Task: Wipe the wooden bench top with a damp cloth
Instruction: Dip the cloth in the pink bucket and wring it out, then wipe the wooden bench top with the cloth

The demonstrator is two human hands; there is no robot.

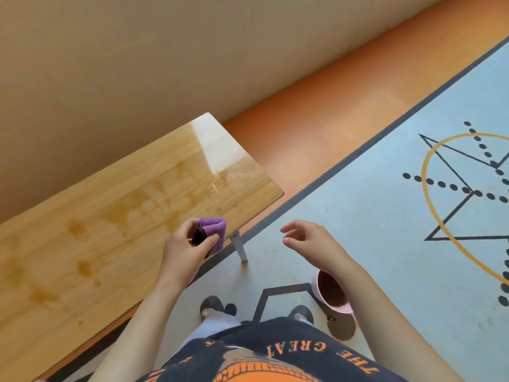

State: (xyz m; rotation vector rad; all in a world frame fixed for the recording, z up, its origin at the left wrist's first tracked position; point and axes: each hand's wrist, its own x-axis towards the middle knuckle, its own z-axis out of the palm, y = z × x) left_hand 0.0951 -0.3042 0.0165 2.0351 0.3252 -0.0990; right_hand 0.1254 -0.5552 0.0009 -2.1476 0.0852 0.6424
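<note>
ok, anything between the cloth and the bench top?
Nothing visible. The left hand grips the cloth right at the near edge of the bench top, which shows only damp patches and glare, with no objects on it. The bucket stands on the floor to the right, out of the way.

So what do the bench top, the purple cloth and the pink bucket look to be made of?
Bench top: wood or wood-look laminate, glossy; grain lines, glare at the far end. Cloth: soft fabric, perhaps microfibre; it folds in rounded rolls. Bucket: probably plastic; smooth, thin pink rim.
</note>
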